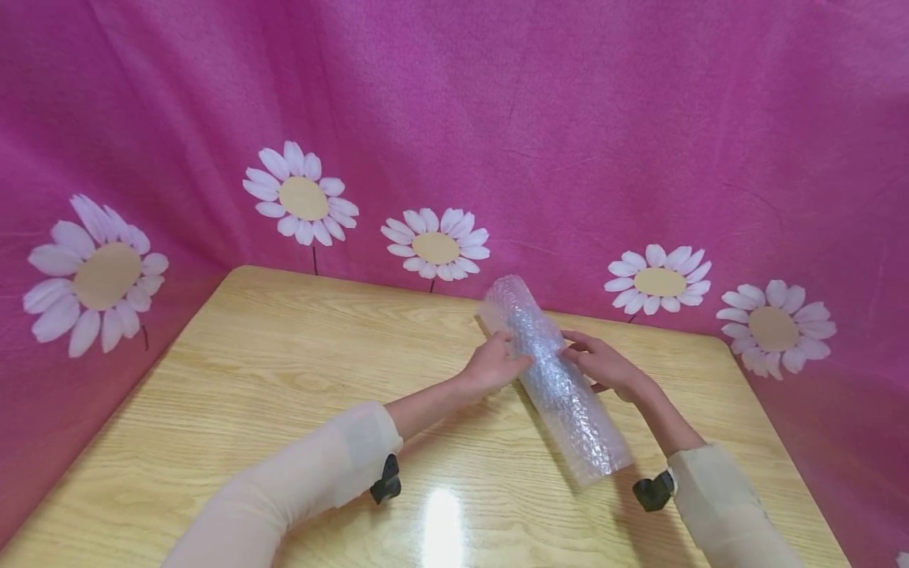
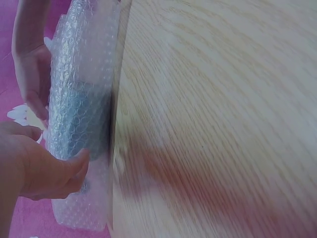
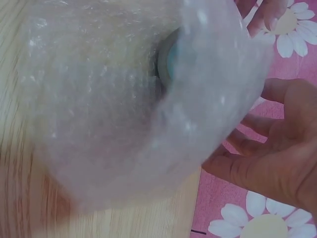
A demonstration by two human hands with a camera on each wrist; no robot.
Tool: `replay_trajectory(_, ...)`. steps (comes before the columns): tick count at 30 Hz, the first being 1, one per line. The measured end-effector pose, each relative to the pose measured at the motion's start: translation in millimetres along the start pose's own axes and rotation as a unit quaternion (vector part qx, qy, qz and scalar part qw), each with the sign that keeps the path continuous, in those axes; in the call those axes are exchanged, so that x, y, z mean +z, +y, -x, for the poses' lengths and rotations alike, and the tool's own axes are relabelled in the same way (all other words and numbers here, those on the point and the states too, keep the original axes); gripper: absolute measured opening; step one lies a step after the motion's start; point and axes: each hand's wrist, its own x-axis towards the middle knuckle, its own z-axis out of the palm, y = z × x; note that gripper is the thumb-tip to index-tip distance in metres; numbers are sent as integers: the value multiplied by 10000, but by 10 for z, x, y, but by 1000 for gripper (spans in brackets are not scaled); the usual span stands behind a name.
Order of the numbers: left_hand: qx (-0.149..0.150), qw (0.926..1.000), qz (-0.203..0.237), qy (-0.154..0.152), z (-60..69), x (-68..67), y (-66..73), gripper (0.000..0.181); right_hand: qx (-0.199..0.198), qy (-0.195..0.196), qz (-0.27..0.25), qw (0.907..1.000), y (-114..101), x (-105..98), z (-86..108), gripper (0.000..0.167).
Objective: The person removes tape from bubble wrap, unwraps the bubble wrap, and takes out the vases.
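A loose tube of clear bubble wrap [image 1: 561,402] lies slantwise over the table, wrapped around a bluish-green object. That object [image 2: 86,121] shows dimly through the bubbles in the left wrist view, and its round end [image 3: 171,62] appears inside the tube in the right wrist view. On the left side my left hand [image 1: 493,364] holds the wrap, its thumb lying on the plastic. From the right side my right hand [image 1: 602,364] holds the wrap with bent fingers along its outer layer. Some of the fingertips are hidden behind the plastic.
The wooden table [image 1: 319,339] has its far edge against a pink cloth [image 1: 554,142] printed with white daisies. The cloth also hangs along the left and right sides. A bright light reflection falls on the tabletop near the front.
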Motion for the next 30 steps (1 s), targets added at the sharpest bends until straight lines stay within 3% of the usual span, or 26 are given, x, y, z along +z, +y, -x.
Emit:
replay_trajectory(16, 38, 9987, 341, 386, -28, 153, 17, 62, 345, -190, -639, 9972, 10, 23, -10, 68)
replay_trajectory(30, -490, 9947, 656, 618, -37, 266, 14, 69, 323, -89, -1087, 9935, 75, 31, -8, 66)
